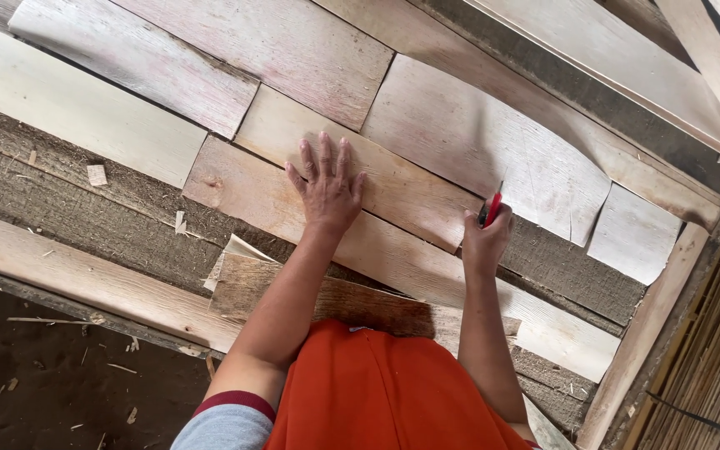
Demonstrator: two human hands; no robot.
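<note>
Left hand [325,187] flat on wood sheet [393,187]; right hand [485,237] grips red knife [492,207].

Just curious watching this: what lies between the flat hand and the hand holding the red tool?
In the head view, only bare pale veneer sheets lie between the left hand and the right hand gripping the red tool.

orange apron – grey, maroon-cuffed sleeve

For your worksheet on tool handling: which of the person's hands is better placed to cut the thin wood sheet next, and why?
Probably the right hand: it already grips the red-handled knife, its tip at the curved veneer sheet. The left hand lies flat and open on an adjacent strip, steadying it.
</note>
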